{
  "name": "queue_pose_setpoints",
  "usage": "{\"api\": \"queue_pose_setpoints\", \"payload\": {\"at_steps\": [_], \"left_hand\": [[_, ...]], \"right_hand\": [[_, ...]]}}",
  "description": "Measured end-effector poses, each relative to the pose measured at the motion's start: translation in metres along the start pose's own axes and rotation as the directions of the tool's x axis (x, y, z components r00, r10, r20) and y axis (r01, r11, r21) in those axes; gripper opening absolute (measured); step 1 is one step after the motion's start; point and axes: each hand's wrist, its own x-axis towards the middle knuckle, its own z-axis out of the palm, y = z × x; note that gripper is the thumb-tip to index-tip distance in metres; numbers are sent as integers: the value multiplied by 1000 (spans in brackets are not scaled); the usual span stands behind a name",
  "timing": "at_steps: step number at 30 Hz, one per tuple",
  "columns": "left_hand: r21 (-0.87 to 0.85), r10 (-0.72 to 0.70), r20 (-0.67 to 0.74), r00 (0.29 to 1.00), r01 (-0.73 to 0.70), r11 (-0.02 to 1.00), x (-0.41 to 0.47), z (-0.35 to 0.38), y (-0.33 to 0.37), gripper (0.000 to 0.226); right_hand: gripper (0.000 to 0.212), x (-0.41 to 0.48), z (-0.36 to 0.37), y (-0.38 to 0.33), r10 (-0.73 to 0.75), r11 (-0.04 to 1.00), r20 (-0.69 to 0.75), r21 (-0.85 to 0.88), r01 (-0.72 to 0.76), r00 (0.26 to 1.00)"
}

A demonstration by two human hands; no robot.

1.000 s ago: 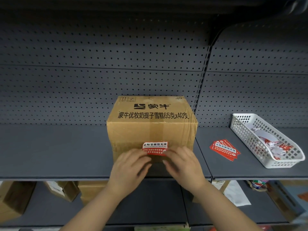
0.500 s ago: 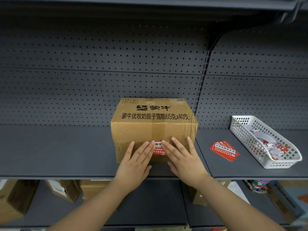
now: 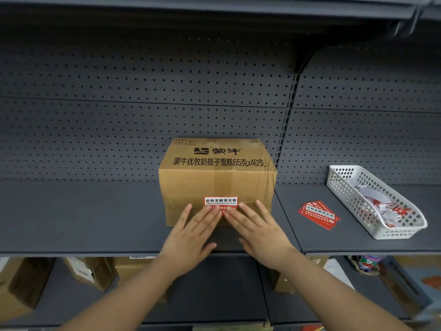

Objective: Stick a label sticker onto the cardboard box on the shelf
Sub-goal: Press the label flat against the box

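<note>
A brown cardboard box (image 3: 217,177) with black printed text stands on the dark grey shelf (image 3: 83,218). A red and white label sticker (image 3: 221,201) sits low on the box's front face. My left hand (image 3: 191,237) and my right hand (image 3: 260,232) lie flat with fingers spread against the front of the box. Their fingertips cover the sticker's lower part; its white top strip shows above them. Neither hand grips anything.
A small stack of red label stickers (image 3: 319,214) lies on the shelf right of the box. A white plastic basket (image 3: 405,230) with paper scraps stands further right. Perforated back panels rise behind. Cardboard boxes (image 3: 23,283) sit on the lower shelf.
My hands went from curled fingers at the sticker's lower edge to flat palms over the sticker, then slid down a little, so the sticker's top strip shows again.
</note>
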Motion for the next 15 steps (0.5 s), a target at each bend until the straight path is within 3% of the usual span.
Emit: {"api": "queue_pose_setpoints", "payload": {"at_steps": [7,15], "left_hand": [[88,-52,64,997,47,995,7,-1,-7,71],[124,-68,109,992,54,991,-7,5,-17,74]], "right_hand": [[73,14,7,-3,60,991,87,-123,-49,994],[78,0,10,9,85,991,94,-110,-75,992]]}}
